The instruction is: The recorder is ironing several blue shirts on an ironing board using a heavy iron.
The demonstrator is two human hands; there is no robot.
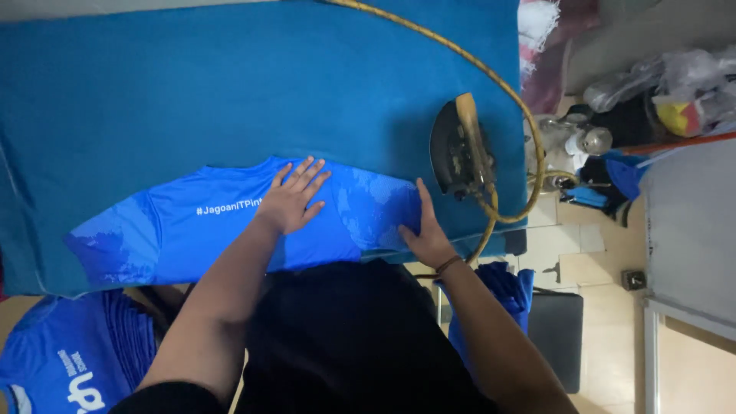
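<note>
At lower left a stack of folded blue shirts (pixel 69 360) sits below my table (pixel 153 84), padded in teal cloth. Mid-frame, the bright blue jersey (pixel 192 230) lies flat along its near edge; my left hand (pixel 294 198) presses it, fingers spread, my right hand (pixel 426 234) flat on its edge. Right of that, a dark iron (pixel 458 149) stands upright, yellow cord (pixel 491 77) looping. Clutter fills the tiled floor (pixel 606 291) at far right.

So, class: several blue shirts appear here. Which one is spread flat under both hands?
The blue shirt on the teal ironing surface, pressed by the left hand and right hand. The others sit stacked lower left.
</note>
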